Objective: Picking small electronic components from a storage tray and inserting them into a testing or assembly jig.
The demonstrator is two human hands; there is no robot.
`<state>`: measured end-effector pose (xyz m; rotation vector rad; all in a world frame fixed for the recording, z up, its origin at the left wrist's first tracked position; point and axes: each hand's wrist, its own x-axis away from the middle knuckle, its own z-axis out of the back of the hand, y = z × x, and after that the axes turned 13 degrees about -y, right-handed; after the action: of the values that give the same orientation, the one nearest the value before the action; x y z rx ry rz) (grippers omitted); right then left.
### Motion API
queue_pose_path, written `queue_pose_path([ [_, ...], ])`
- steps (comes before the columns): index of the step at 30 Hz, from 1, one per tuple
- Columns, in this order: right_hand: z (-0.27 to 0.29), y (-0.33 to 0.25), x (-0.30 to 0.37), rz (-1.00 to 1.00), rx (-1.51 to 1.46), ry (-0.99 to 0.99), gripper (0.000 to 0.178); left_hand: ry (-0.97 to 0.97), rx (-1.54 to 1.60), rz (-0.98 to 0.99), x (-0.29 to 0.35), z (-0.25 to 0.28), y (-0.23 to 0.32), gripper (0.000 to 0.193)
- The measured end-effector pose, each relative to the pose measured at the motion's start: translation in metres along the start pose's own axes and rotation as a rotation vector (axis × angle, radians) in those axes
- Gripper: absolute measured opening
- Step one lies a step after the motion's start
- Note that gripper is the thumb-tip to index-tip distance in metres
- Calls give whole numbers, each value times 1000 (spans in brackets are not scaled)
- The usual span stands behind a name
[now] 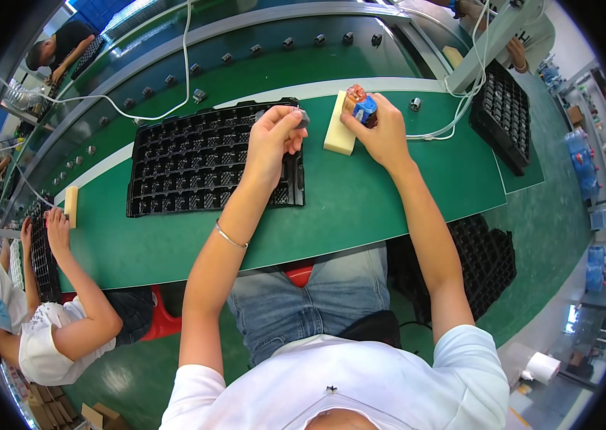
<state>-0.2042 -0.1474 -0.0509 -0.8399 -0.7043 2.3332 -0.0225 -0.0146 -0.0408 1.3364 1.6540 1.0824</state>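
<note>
My left hand point(271, 140) is closed in a pinch on a small dark grey part point(303, 120), held over the right end of a black plastic compartment tray point(188, 165). To its right, my right hand point(383, 132) is closed around a small blue and clear orange object point(365, 109); its exact kind does not show, and the palm hides part of it. That object is at the upper right side of a cream-coloured block point(339, 132) on the green tabletop point(360, 193). A small metallic part point(415, 104) lies right of my right hand.
Several small metallic parts point(288, 43) sit spaced along the green belt beyond the table. A white cable point(446, 136) reaches the table at right, near another black tray point(504, 118). More black trays point(486, 261) are below the table edge. A co-worker point(66, 322) sits at left.
</note>
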Motion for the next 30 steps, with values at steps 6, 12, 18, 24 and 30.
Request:
queue_pose_path([
  [6, 13, 8, -7, -349, -754, 35, 27, -3, 12, -20, 0, 3, -1, 15],
  [12, 11, 7, -2, -239, -601, 53, 34, -14, 3, -10, 0, 4, -2, 16],
  [18, 7, -16, 7, -49, -54, -10, 42, -27, -25, -3, 0, 4, -2, 14],
  [24, 6, -13, 9, -59, -52, -4, 40, 8, -2, -15, 0, 0, -2, 16],
  [30, 6, -12, 9, -52, -2, 4, 36, 6, -25, -17, -1, 0, -3, 15],
])
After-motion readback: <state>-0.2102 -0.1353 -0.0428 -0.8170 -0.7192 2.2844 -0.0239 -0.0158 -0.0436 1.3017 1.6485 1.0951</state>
